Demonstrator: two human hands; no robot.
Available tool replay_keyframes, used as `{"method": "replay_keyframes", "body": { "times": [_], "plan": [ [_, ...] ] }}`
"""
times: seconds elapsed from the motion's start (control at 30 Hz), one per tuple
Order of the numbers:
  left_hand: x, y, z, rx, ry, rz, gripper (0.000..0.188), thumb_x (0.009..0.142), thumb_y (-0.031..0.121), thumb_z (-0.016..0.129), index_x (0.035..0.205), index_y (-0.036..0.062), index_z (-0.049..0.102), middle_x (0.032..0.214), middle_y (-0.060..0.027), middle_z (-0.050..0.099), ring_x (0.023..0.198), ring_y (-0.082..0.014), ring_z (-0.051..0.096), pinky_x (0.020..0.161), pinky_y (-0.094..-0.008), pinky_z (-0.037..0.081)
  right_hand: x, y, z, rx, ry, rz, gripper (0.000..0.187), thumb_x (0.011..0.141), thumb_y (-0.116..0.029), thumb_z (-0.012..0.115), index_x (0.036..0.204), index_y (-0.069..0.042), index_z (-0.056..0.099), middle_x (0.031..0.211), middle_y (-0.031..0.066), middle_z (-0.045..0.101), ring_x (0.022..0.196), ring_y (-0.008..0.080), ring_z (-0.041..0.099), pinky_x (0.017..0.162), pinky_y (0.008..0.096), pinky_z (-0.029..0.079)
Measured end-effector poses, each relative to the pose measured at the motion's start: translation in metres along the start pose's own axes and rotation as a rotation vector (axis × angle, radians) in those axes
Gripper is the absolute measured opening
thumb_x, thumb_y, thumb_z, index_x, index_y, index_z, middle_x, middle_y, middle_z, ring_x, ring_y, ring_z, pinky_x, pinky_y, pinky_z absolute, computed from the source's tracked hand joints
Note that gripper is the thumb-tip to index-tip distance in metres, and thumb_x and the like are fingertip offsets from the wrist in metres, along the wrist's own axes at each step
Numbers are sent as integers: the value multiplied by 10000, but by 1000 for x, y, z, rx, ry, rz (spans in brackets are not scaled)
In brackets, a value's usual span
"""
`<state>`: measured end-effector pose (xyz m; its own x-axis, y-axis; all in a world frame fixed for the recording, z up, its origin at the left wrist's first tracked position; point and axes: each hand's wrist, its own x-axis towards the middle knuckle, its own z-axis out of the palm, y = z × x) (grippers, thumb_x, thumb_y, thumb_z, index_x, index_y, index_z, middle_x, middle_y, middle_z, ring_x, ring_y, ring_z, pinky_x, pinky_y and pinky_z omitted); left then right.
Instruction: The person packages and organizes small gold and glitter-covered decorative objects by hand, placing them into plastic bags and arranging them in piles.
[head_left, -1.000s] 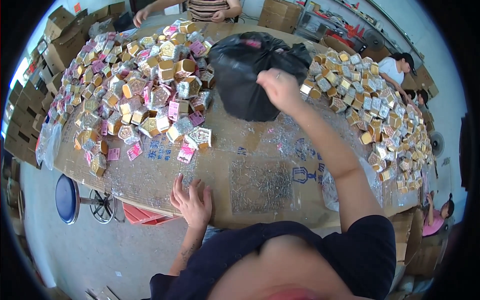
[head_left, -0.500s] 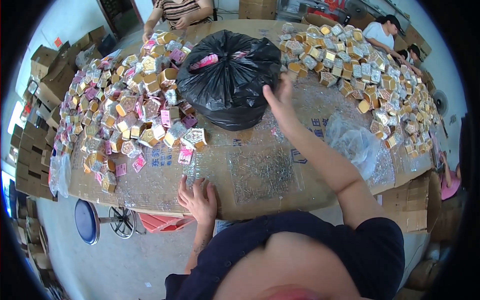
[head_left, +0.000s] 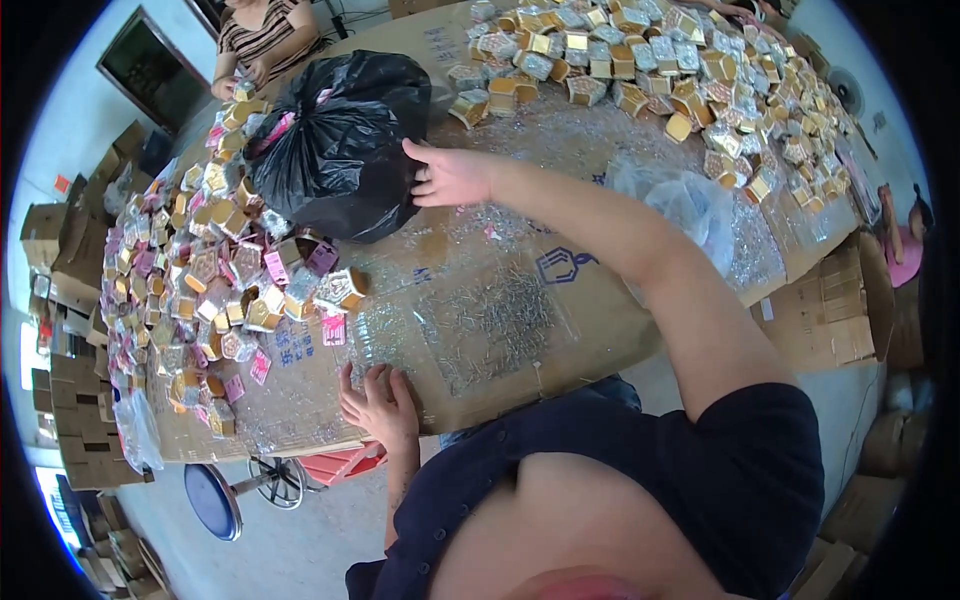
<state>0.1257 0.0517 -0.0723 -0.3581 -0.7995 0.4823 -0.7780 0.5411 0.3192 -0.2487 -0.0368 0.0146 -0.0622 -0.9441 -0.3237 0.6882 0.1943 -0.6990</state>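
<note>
A full, knotted black plastic bag [head_left: 345, 150] stands on the cardboard-covered table, with a bit of pink showing through its top. Against its right side rests my right hand [head_left: 455, 178], thumb stretched out and fingers partly bent, not visibly clasping the bag. My left hand [head_left: 380, 408] lies open on the cardboard near the front edge, fingers spread. Gold-and-clear wrapped small boxes [head_left: 240, 265] with pink cards crowd the bag's left side. Between my hands, a shallow clear tray [head_left: 490, 330] holds many small metal pins.
More gold and silvery boxes [head_left: 650, 60] are heaped at the far right. A crumpled clear plastic bag [head_left: 690, 210] lies on the right. Across the table sits a person in a striped top [head_left: 265, 40]. A blue stool [head_left: 213, 502] and a cardboard carton [head_left: 825, 305] stand by the table.
The black bag has shifted left against the boxes, my right hand following along its side. My left hand stays near the table's edge. The whole view has turned somewhat.
</note>
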Motion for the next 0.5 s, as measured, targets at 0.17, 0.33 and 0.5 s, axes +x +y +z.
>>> {"method": "replay_keyframes", "body": {
  "times": [0.17,0.33,0.5],
  "plan": [
    [3,4,4,25,-9,9,195,884,310,656,1027,179,673,1394,-109,463,1271,-334,419,1059,-503,261,9,-81,-71,-729,411,-295,482,901,-422,655,1229,-71,612,1049,171,708,1055,306,663,814,386,565],
    [-1,1,-1,22,-3,20,174,887,287,638,981,150,689,1342,-113,511,1241,-336,436,1044,-505,276,22,-123,-112,-1682,855,-887,498,876,-503,642,1229,-152,637,1190,172,669,1114,323,631,932,512,500],
    [-2,1,1,38,-3,-9,173,885,247,624,982,119,690,1319,-98,533,1230,-335,444,1042,-491,279,1,-121,-119,-2021,600,-286,550,790,-531,708,1269,-275,618,1388,116,515,1220,379,536,989,483,447]
  ]
}}
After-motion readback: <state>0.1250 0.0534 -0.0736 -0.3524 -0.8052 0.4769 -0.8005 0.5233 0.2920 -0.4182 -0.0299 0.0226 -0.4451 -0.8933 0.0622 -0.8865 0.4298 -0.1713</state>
